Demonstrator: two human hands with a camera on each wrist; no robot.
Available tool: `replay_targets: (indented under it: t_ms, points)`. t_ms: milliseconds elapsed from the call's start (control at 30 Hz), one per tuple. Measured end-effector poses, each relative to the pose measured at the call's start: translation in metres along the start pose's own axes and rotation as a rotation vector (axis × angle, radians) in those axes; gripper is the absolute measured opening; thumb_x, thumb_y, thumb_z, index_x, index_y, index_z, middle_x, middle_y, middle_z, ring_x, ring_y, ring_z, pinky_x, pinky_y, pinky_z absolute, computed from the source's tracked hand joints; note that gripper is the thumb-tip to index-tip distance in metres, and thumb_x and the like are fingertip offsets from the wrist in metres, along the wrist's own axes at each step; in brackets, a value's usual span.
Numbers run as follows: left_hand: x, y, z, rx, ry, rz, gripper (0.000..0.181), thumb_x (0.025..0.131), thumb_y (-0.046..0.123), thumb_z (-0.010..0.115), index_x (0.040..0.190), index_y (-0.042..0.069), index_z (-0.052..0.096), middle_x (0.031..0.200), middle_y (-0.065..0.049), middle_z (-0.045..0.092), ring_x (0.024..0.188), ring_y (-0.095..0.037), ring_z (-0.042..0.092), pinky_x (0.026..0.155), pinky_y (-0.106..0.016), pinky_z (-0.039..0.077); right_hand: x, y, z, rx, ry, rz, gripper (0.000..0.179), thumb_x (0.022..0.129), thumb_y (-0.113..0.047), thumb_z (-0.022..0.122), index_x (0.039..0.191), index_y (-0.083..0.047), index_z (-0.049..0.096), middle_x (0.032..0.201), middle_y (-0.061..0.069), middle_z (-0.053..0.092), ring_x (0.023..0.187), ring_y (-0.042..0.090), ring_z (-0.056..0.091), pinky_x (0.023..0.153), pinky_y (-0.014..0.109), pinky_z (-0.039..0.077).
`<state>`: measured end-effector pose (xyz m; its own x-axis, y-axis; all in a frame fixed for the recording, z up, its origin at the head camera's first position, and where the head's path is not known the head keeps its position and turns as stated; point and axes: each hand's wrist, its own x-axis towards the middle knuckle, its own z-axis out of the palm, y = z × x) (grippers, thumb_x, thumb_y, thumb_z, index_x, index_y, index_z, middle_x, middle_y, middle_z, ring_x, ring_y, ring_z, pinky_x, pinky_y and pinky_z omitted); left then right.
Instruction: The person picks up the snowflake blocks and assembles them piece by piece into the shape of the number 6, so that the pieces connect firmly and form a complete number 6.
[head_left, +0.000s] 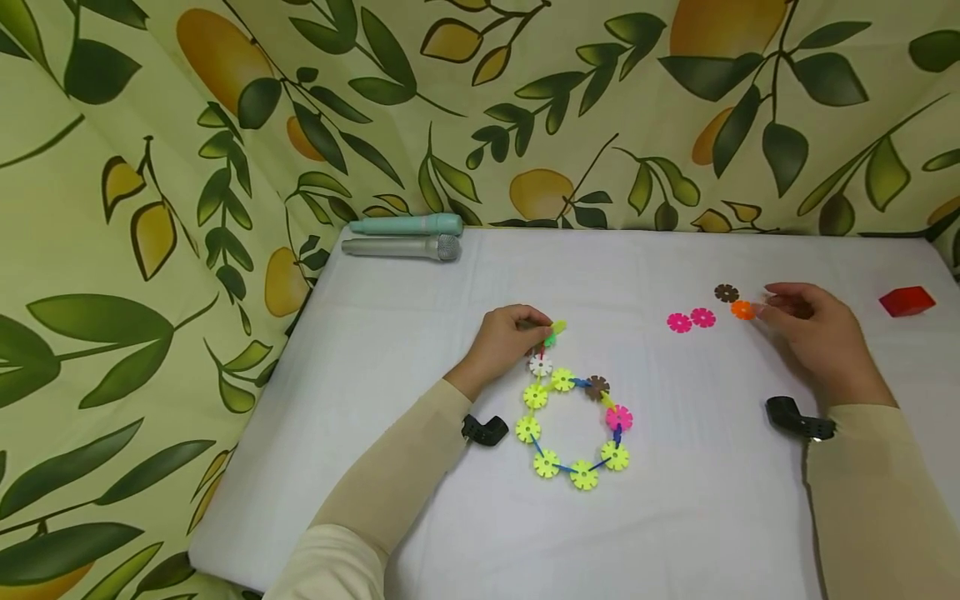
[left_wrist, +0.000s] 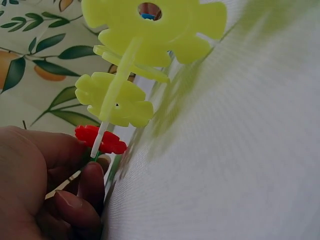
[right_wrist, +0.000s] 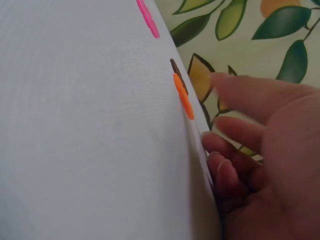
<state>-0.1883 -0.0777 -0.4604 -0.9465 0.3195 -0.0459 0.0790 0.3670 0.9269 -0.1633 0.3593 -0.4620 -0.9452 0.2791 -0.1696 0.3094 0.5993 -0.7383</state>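
Note:
Several notched plastic snowflake discs, mostly yellow-green (head_left: 583, 475), are linked into a ring on the table. A short branch with a white disc (head_left: 541, 365) runs up from it. At the branch's tip my left hand (head_left: 501, 346) pinches a green disc (head_left: 551, 340), with a yellow disc (head_left: 558, 327) beside it. A red disc (left_wrist: 116, 145) sits right at those fingertips in the left wrist view. My right hand (head_left: 825, 342) is beside a loose orange disc (head_left: 742, 310), fingers loosely bent, thumb and forefinger apart. A brown disc (head_left: 726, 292) lies against the orange one.
Two pink discs (head_left: 702, 317) lie left of the orange one. A red block (head_left: 907, 302) stands at the far right. Two microphones, one mint (head_left: 408, 224) and one silver (head_left: 401, 247), lie at the back left. Leaf-patterned cloth (head_left: 540, 125) hangs behind the white table (head_left: 697, 500).

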Motion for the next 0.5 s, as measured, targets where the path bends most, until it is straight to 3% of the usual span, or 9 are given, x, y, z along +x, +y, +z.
replay_targets:
  t_ms: [133,267,333,500]
  points:
    - [-0.0005,-0.0011,0.0003,-0.005,0.001,0.008,0.009,0.104,0.013,0.079,0.11,0.007,0.081,0.086,0.001,0.076,0.071,-0.016,0.066,0.062,-0.027,0.051,0.0026,-0.0006,0.0036,-0.12,-0.036,-0.097,0.056,0.112,-0.034,0.064,0.153,0.003,0.056,0.145,0.032,0.044,0.126,0.051,0.041,0.084,0.044,0.043]
    - [-0.001,-0.0014,0.001,0.011,0.009,0.023,0.01,0.104,0.016,0.079,0.11,0.008,0.082,0.088,0.003,0.076,0.074,-0.016,0.067,0.064,-0.027,0.052,0.0022,-0.0037,0.0054,-0.151,-0.043,-0.116,0.044,0.112,-0.024,0.065,0.143,0.007,0.061,0.138,0.033,0.044,0.118,0.051,0.041,0.08,0.048,0.043]
    - [-0.0013,-0.0012,0.0015,0.021,0.013,0.032,0.01,0.104,0.017,0.079,0.109,0.008,0.082,0.089,0.003,0.075,0.075,-0.016,0.066,0.065,-0.027,0.051,0.0008,-0.0057,0.0054,-0.146,-0.042,-0.107,0.045,0.112,-0.023,0.065,0.144,0.008,0.058,0.134,0.032,0.047,0.115,0.049,0.042,0.078,0.043,0.045]
    - [-0.0013,-0.0024,0.0026,0.03,0.024,0.044,0.013,0.105,0.02,0.078,0.108,0.008,0.082,0.085,0.002,0.075,0.073,-0.017,0.066,0.064,-0.027,0.051,-0.0034,-0.0092,0.0078,-0.089,-0.019,-0.101,0.047,0.11,-0.021,0.069,0.144,0.007,0.054,0.126,0.026,0.054,0.108,0.04,0.046,0.068,0.016,0.044]
